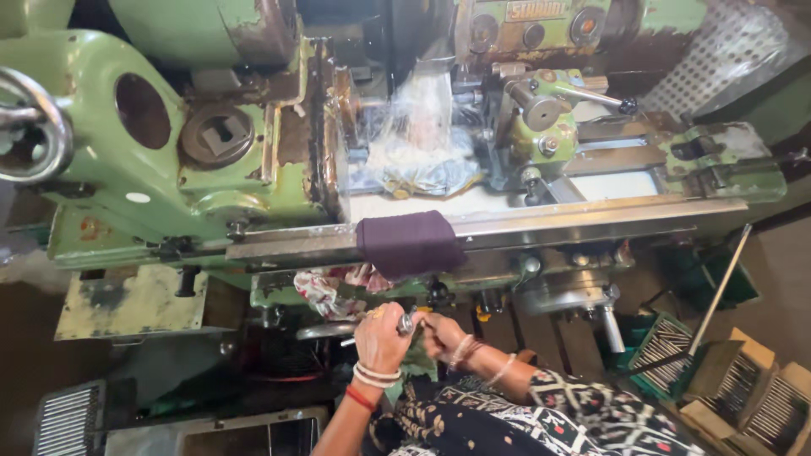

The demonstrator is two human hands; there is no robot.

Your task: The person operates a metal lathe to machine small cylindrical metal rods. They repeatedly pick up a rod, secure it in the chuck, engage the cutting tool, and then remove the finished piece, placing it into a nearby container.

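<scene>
While both hands sit low at the front of the green lathe (152, 160), the left hand (380, 336) is curled shut around a small shiny metal piece (406, 323), fingers wrapped over it, bangles and a red band on the wrist. Right hand (441, 332) is just beside it, touching or nearly touching the same piece from the other side; fingers look bent, but I can't tell whether it actually grips anything, since the left hand hides most of it. Metal piece sits between the two hands, right below the lathe's front edge, next to a round handwheel (331, 329). A patterned rag (325, 287) hangs just above the hands. A dark purple cloth (410, 241) is draped over the front bed rail (549, 221), directly above the hands. Further back, clear plastic sheeting (422, 127) covers the area by the chuck, with pale liquid or swarf on the tray under it. Tool post (541, 127) stands to the right of the plastic. Large handwheel (34, 127) at far left. Green crates of ribbed metal parts (667, 346) and cardboard boxes (760, 388) sit on the floor to the right, well apart from the hands. Sleeve is black-and-white patterned fabric (574, 418).
</scene>
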